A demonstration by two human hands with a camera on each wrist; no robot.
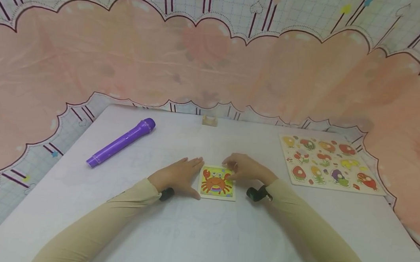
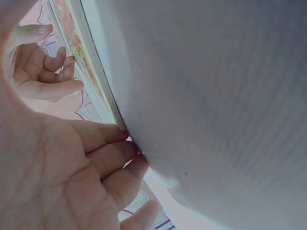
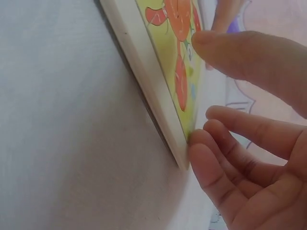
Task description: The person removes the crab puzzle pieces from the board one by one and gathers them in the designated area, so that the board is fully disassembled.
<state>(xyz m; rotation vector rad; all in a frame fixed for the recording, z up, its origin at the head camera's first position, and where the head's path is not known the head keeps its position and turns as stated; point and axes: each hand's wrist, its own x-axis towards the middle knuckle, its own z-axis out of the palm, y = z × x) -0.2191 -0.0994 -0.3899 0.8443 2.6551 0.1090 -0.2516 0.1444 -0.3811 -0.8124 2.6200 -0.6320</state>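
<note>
A small square wooden crab puzzle, with a red crab on yellow inside a pale frame, lies flat on the white table. My left hand rests at its left side, fingers extended; in the left wrist view the fingertips meet the board's edge. My right hand is at the upper right corner. In the right wrist view its thumb reaches over the picture, while its loosely bent fingers stand at the frame's corner.
A purple toy microphone lies at the back left. A larger board with fruit and vegetable pictures lies at the right. A small beige block-like piece sits by the table's far edge, before a patterned pink cloth.
</note>
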